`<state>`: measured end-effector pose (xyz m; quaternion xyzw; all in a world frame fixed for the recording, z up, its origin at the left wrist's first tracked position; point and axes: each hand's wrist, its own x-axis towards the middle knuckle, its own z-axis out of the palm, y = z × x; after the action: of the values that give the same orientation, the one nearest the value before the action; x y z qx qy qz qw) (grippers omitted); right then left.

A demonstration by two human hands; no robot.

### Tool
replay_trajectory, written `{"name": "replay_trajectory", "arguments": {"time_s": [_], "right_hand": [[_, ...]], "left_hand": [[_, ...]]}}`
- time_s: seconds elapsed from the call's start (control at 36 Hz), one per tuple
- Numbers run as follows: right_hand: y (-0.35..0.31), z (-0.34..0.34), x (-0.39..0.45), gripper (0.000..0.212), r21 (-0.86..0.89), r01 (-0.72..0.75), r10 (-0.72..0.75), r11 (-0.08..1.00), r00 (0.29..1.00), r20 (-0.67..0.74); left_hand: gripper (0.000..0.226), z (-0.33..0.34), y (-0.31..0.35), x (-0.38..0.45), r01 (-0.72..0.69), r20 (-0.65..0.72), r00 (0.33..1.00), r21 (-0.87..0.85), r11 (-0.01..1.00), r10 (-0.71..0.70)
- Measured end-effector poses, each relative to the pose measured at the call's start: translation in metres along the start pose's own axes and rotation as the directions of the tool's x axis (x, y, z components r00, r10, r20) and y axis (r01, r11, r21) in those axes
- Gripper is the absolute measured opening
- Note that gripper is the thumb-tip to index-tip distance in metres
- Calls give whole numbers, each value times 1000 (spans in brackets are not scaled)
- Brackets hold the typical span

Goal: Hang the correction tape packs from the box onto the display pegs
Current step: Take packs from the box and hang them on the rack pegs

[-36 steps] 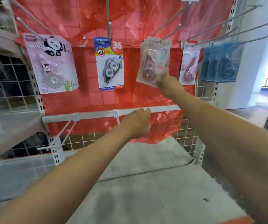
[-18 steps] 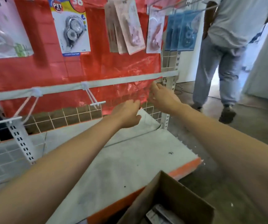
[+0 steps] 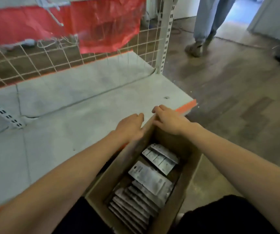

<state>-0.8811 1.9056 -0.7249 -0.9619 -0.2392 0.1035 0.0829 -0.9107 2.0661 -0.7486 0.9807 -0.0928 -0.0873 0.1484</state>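
Down low, the left hand [image 3: 130, 126] and right hand [image 3: 168, 121] hover loose and empty over the box [image 3: 189, 181] of tape packs [image 3: 150, 180].

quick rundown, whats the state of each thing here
brown cardboard box: open, part full
grey correction tape packs: loose in the box, none held
left hand: empty, at the box's far left edge
right hand: empty, fingers at the box's far corner
red plastic sheet: hanging over the wire grid
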Motion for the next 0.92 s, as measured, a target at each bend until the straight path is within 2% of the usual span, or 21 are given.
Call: {"name": "replay_trajectory", "arguments": {"time_s": [0.11, 0.22, 0.28, 0.42, 0.56, 0.67, 0.78, 0.92], "right_hand": [[15, 39, -23, 41, -94, 55, -33, 994, 976, 214], [23, 59, -41, 40, -148, 61, -7, 987, 941, 340], [26, 67, -45, 41, -165, 74, -7, 983, 927, 376], [30, 79, -49, 52, -192, 102, -9, 976, 900, 436], [29, 84, -46, 51, -194, 144, -38, 970, 882, 469], [28, 87, -44, 48, -207, 171, -50, 963, 871, 488], [28, 85, -40, 48, -186, 159, -53, 969, 878, 476], [29, 86, -39, 51, -177, 153, -54, 972, 883, 466]], "left_hand": [[34, 56, -3, -12, 6, 158, 987, 30, 1000, -11], [27, 90, 1, -24, -52, 165, 986, 135, 990, 29], [29, 109, 4, -28, -47, 220, 975, 61, 997, 32], [38, 153, -1, -36, -8, 367, 930, 24, 1000, -1], [44, 179, -4, -42, 90, 475, 872, 85, 992, -120], [46, 194, -3, -46, 245, 484, 834, 102, 964, -264], [38, 202, -9, -48, 396, 439, 801, 119, 911, -406], [33, 208, -13, -49, 457, 484, 746, 130, 880, -458]]}}
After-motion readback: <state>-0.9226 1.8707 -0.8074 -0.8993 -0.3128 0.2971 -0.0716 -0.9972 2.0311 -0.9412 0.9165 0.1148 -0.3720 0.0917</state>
